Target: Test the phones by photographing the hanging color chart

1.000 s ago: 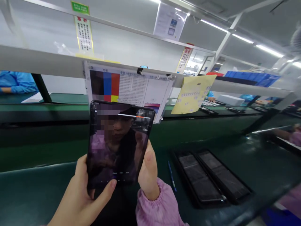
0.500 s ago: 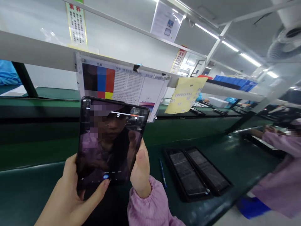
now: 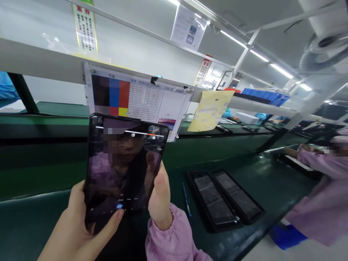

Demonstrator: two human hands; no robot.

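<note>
Upright between my hands is a black tablet point(image 3: 122, 170), its dark glossy screen facing me. A camera-style interface with a blue round button near the lower edge shows on it, along with a reflection. My left hand point(image 3: 81, 217) grips the tablet's lower left side, thumb lying by the blue button. Around the right edge wraps my right hand point(image 3: 160, 197), its thumb along the side and its other fingers hidden behind. Just behind the tablet's top hangs a test chart point(image 3: 141, 98) with colour blocks and printed text.
Two tablets in black trays point(image 3: 214, 197) point(image 3: 239, 195) lie on the green bench point(image 3: 179, 239), with a blue pen point(image 3: 186, 199) beside them. A yellow note point(image 3: 210, 110) hangs from the rail. At right, a co-worker in a pink sleeve point(image 3: 315, 159) works near a blue bin point(image 3: 288, 235).
The view has shifted slightly, so everything sits a little further left. My hands keep the same hold on the tablet, with the left thumb still by the blue button.
</note>
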